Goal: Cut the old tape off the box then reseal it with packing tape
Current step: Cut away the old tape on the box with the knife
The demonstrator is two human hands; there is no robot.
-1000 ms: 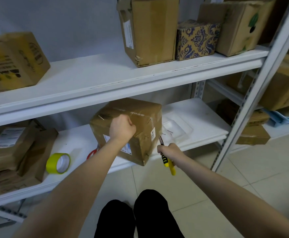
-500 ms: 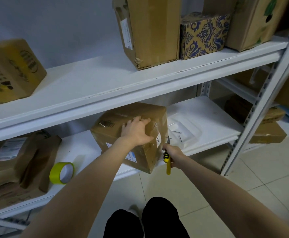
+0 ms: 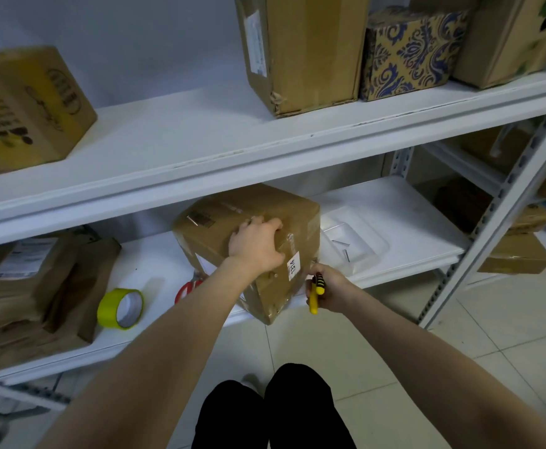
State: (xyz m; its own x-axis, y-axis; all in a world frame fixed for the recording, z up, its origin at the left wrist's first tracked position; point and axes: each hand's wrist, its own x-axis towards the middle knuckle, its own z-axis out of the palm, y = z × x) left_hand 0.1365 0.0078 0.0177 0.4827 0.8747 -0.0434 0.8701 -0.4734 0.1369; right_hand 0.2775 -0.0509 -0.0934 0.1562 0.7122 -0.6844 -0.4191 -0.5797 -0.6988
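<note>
The box (image 3: 219,231) sits cornerwise at the lower shelf's (image 3: 394,222) front edge, one corner overhanging, and its long side seems to slant back-left. Our left hand (image 3: 257,246) curls its grip over the top. Our right hand (image 3: 330,291) grips the cutter (image 3: 313,299). We judge the cardboard stiff, light and tape-slick, best braced at its top edges.

— Any writing you can read from there?

— Just one: I make out "1314", printed sideways on a small white sticker (image 3: 293,266) on the near face of the box (image 3: 232,209) at mid-frame.

— The other labels?

— The barcode (image 3: 202,219) on its top, the white label (image 3: 22,258) on the parcel (image 3: 12,296) at lower left and the dark print on the carton (image 3: 28,108) at upper left are too blurred for me.
</note>
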